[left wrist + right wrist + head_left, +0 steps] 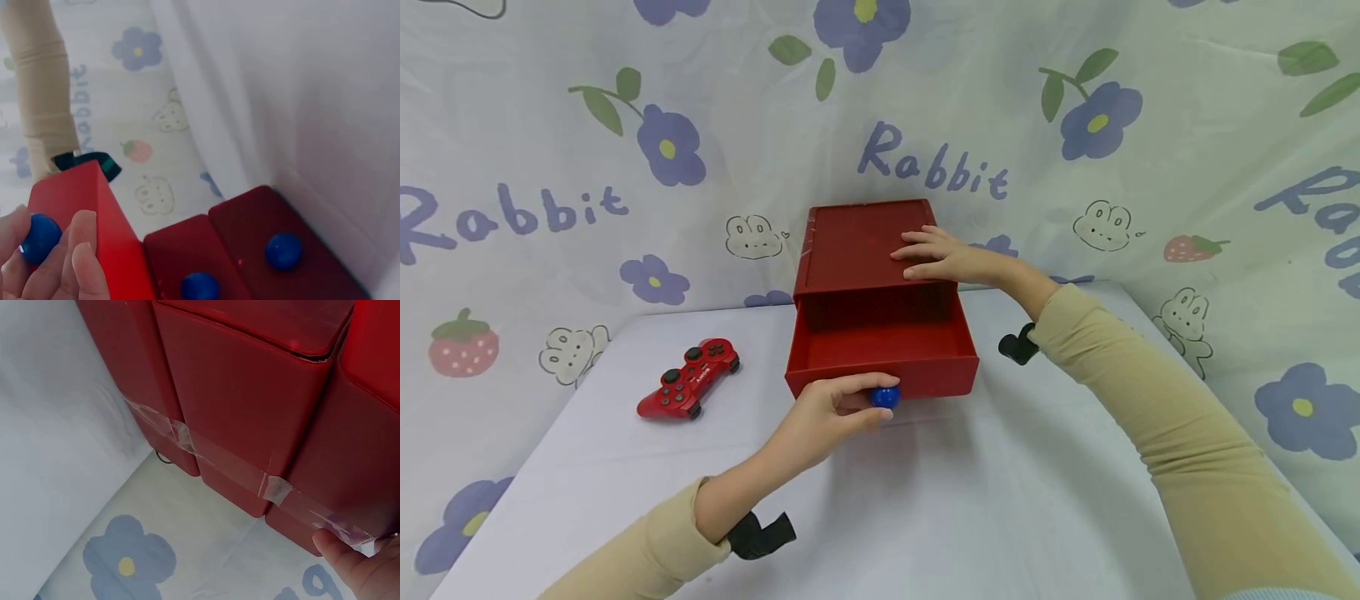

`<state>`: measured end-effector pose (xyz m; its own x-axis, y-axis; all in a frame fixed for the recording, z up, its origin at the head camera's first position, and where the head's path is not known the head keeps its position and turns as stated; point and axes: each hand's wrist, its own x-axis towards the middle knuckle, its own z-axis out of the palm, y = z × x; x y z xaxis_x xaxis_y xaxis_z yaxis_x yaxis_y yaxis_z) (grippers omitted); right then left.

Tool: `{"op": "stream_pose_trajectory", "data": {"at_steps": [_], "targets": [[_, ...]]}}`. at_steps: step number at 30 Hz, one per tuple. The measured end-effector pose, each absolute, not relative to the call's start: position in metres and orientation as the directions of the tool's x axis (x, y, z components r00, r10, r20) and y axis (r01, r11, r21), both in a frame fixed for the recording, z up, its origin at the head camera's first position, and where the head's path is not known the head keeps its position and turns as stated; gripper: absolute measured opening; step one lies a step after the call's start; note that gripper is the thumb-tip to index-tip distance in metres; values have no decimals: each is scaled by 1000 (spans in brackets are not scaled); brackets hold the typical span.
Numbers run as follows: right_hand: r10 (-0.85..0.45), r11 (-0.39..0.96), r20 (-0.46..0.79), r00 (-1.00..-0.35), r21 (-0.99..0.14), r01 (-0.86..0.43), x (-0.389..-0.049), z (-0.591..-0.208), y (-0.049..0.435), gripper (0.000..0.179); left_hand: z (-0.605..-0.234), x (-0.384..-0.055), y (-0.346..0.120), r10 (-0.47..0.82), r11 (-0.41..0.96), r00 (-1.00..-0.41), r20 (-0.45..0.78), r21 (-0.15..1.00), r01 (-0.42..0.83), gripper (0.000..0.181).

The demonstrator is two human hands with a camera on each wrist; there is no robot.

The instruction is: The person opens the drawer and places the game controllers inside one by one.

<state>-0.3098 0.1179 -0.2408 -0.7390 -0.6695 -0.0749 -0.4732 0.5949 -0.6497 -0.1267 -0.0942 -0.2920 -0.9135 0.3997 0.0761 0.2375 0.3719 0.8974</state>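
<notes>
A red drawer cabinet (868, 246) stands against the patterned cloth at the back of the table, its top drawer (936, 379) pulled out toward me. The drawer's inside is visible, with nothing lying in it. My left hand (831, 412) pinches the round blue knob (886, 397) on the drawer front between thumb and fingers. Atop the cabinet rests my right hand (951, 257), fingers spread over the right side. Below the pulled drawer, the left wrist view shows two shut drawers, each with a blue knob (284, 251). Fingers of the right hand (369, 572) appear at the cabinet's edge in the right wrist view.
A red game controller (688, 379) lies on the white-covered table (925, 517), left of the cabinet. Clear tape (228, 469) runs across the cabinet's red sections. Black straps (762, 536) show at both wrists. A flowered cloth (745, 150) hangs behind.
</notes>
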Motion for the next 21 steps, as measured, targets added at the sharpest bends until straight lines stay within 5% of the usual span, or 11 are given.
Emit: {"op": "stream_pose_trajectory", "data": {"at_steps": [21], "targets": [[-679,579,-66,-731,-661,-477,-309,-241,117,53,-294,-101,-93,433,378,-900,48,897,230,35]]}}
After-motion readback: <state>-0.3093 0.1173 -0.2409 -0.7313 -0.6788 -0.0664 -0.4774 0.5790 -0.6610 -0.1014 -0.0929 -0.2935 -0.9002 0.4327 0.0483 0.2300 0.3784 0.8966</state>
